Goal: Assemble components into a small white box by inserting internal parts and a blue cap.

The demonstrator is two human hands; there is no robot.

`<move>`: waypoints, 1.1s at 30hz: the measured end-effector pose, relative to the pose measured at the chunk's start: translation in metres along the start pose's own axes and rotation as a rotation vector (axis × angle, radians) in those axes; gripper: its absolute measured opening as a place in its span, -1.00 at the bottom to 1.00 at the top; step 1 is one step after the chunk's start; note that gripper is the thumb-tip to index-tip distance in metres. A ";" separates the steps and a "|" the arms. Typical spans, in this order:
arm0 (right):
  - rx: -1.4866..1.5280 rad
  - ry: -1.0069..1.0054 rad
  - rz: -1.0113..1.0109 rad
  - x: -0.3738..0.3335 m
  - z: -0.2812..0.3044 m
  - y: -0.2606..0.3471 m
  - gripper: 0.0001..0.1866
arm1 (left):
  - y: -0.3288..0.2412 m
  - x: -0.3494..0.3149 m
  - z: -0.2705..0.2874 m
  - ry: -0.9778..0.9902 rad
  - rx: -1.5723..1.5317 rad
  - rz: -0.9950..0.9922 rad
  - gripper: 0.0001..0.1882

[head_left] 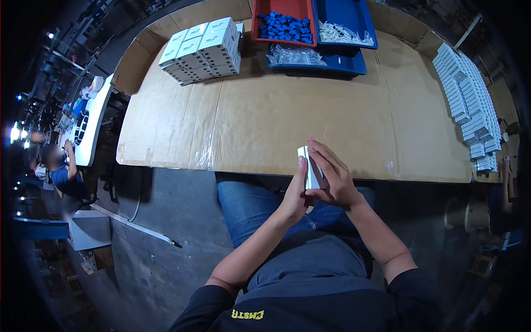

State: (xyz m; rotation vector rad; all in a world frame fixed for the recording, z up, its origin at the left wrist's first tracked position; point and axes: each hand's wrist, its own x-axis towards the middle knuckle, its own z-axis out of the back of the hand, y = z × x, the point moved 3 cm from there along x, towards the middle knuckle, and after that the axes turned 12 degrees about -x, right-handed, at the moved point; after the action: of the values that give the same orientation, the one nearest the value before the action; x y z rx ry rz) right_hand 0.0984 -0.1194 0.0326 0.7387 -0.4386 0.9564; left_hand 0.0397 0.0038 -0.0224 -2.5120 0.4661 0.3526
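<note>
Between my two hands, just over the table's near edge, is a small white box (313, 170) standing on end. My left hand (295, 191) grips its left side, with the thumb pressed along the face. On the other side my right hand (336, 178) closes around it, fingers along the far edge and thumb low down. Which part of the box is open or closed cannot be made out.
Cardboard covers the table (265, 122). At its back stand stacked white boxes (202, 50), a red bin (256, 33) of blue parts, a blue bin (374, 34) of white parts and a lower blue tray (343, 66) with clear bags. White pieces (467, 99) are piled right. Another person (66, 174) sits far left.
</note>
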 end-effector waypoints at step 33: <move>-0.047 0.004 -0.082 -0.017 -0.026 -0.004 -0.49 | -0.001 0.015 0.006 -0.229 0.195 -0.365 -0.36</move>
State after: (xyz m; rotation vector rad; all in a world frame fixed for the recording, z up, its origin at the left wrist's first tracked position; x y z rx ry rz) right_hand 0.0937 -0.1112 0.0027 0.7067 -0.4227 0.8683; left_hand 0.0527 0.0041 -0.0321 -2.2711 -0.0485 0.4213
